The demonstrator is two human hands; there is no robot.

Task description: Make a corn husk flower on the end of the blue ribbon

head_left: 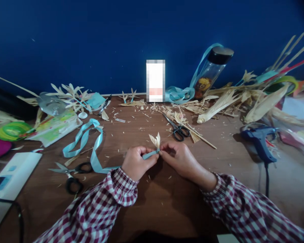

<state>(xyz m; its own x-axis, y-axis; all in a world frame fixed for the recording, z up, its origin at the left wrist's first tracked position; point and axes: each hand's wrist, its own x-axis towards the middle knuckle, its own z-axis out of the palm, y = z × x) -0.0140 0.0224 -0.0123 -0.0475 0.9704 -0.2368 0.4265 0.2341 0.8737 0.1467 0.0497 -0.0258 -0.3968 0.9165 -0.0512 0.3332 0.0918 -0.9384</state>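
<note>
Between my two hands, above the middle of the table, stands a small corn-husk flower [155, 139] with pale pointed petals. A light-blue ribbon [96, 152] trails from the table on the left, passes under my left wrist and reaches the flower's base. My left hand [139, 160] pinches the ribbon between thumb and fingers right by the flower. With thumb and forefinger closed, my right hand [183, 158] grips the flower's base from the other side. Its stem below the fingers is hidden.
Black-handled scissors [72, 173] lie open at left, another pair of scissors [179, 131] beyond my right hand. A blue glue gun [262, 140] rests at right. Husks [218, 106], a ribbon pile [178, 95] and a leaning bottle [210, 72] line the wall; a power strip [15, 182] is near left.
</note>
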